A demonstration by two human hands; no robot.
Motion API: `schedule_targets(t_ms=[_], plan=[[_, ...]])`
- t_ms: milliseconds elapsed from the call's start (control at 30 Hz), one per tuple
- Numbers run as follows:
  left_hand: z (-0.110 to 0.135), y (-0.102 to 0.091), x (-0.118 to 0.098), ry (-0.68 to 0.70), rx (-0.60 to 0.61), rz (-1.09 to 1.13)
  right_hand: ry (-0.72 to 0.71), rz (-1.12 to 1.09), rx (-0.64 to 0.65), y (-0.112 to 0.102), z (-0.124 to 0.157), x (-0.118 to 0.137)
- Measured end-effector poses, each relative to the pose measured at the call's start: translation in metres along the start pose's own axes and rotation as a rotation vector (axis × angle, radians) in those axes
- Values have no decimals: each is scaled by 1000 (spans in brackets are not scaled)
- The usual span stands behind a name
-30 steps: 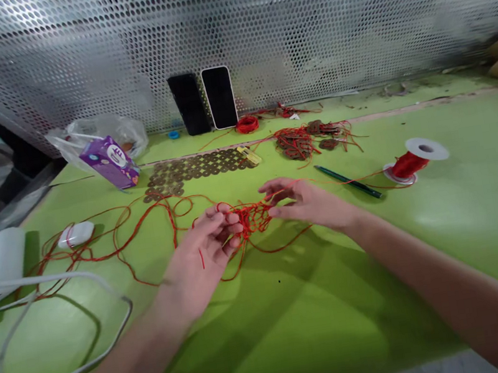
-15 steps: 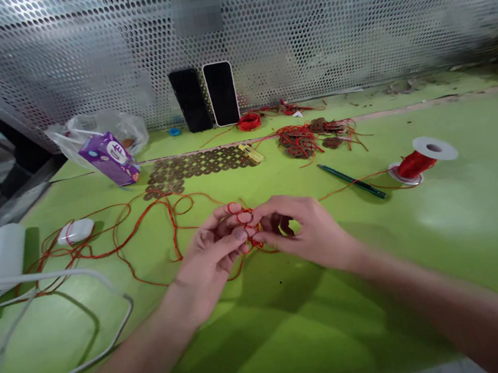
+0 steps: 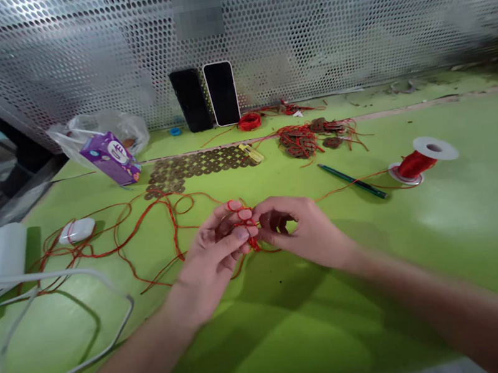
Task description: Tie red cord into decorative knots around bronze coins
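Loops of red cord [image 3: 254, 244] wrap around the fingertips of my left hand [image 3: 220, 244], whose thumb presses the cord against the fingers. Close on its right, my right hand [image 3: 293, 222] pinches the cord between thumb and forefinger. The exact knot between the fingertips is partly hidden. Loose red strands trail left across the green table [image 3: 283, 345]. One strand on the right passes over a dark green pen [image 3: 353, 181] to a white spool of red cord [image 3: 413, 165].
Flat rows of holed coins [image 3: 198, 163], a yellow cutter [image 3: 251, 154] and a bundle of corded coins [image 3: 297, 141] lie beyond my hands. Two phones [image 3: 222, 93] lean on the perforated panel. At left are a purple box [image 3: 111, 158], a white case [image 3: 77, 231] and a white cable [image 3: 97, 273].
Both hands stay together, shifting very slightly. A loose cord end now shows on the table left of my left wrist, where it was not visible before.
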State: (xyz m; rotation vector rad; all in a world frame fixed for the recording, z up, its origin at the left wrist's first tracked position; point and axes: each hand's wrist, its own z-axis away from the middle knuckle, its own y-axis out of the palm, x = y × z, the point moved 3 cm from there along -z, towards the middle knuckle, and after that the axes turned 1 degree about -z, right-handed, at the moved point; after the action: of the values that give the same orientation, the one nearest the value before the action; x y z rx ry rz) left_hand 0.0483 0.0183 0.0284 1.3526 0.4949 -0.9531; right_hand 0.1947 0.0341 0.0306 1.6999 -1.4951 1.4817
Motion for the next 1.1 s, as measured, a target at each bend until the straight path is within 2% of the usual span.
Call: schedule_targets(t_ms=[233, 367, 567, 767, 900, 1100], plan=[[-1, 0, -7, 28, -52, 74, -33, 38, -7, 6, 3, -3], [3, 3, -14, 33, -91, 129, -124, 212, 19, 10, 4, -3], [4, 6, -14, 17, -91, 160, -324, 503, -129, 14, 7, 3], [5, 2, -12, 12, -116, 136, -438, 778, -72, 18, 8, 2], [4, 0, -11, 5, -125, 79, -413, 720, -115, 12, 8, 4], [1, 1, -7, 27, -107, 13, -350, 367, -174, 14, 11, 10]])
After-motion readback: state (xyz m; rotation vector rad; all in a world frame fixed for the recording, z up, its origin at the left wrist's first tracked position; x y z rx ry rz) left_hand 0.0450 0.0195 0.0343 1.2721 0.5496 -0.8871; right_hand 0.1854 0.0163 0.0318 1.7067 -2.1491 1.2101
